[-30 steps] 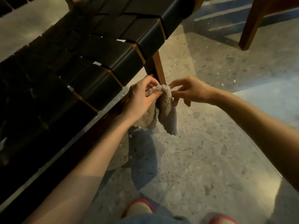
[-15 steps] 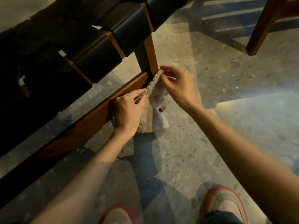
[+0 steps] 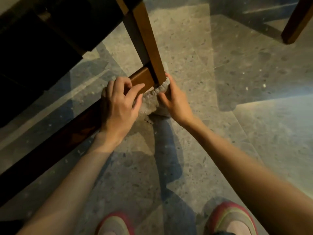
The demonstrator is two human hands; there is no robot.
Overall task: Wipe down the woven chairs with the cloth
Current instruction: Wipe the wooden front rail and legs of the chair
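Wiping cloth (image 3: 150, 97): grey fuzzy rag, bunched up right at the bottom of the chair leg (image 3: 149, 43), in the corner where the low rail (image 3: 142, 78) joins it. It sags from there toward the floor (image 3: 203, 65); can't tell if it actually touches.
Right hand (image 3: 176, 102): grips the cloth against the foot of the leg. The thumb (image 3: 160, 97) presses into the rag on the near side and the fingers curl round the far side, mostly hidden behind the wood.
Left hand (image 3: 118, 106): sits on the rail just beside the cloth. Its fingers (image 3: 118, 82) are curled over the rail's top edge, slightly spread, with the thumb lying straight along the front face. The rag's edge meets this hand, but honestly I can't tell if any of it is pinned underneath.
Chair: wooden frame, leg tilted across the upper middle of the view, with the dark woven seat (image 3: 42, 39) filling the top left corner in shadow.
Floor: speckled stone tiles, patchy light, arm shadows running down the middle.
Shoes (image 3: 115, 224): pink-and-green pair at the bottom edge, toes pointing at the chair.
Other chair leg (image 3: 296, 21): top right corner, well apart from everything.
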